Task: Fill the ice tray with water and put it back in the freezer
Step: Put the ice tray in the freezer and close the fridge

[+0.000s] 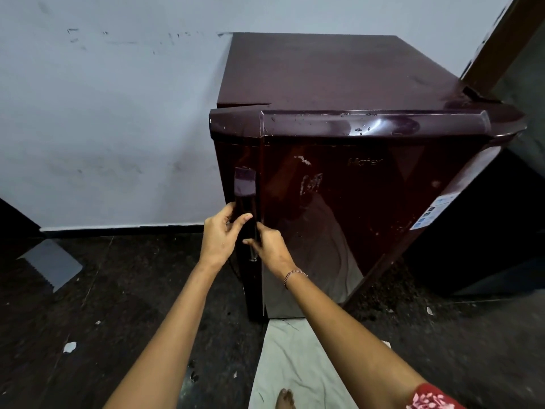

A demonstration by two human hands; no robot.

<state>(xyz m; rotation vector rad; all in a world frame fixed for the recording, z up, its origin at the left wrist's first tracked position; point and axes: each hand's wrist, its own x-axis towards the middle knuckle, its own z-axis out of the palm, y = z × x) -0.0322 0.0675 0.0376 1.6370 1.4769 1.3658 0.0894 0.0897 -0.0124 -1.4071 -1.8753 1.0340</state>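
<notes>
A: What fills the view?

B: A maroon single-door fridge (354, 178) standing on a dark floor (88, 305) against a pale wall (103, 113), with a light cloth (295, 364) spread in front of it. The door looks shut, or very nearly so.

A: And the hands?

B: Both are on the vertical door handle (246, 196) at the door's left edge. The left hand (219, 234) is curled around the handle from the left, thumb across its front. The right hand (269, 246) sits just below and to the right, fingers pinching the handle's lower part.

A: Where is the ice tray?

B: Not in view. Neither hand carries it; whether it is inside the fridge I cannot tell.

A: So which step is this?

B: My guess is working the door at the handle. If opening it, the next move calls for a firm pull toward the person, swinging the door rightward on its hinge.
</notes>
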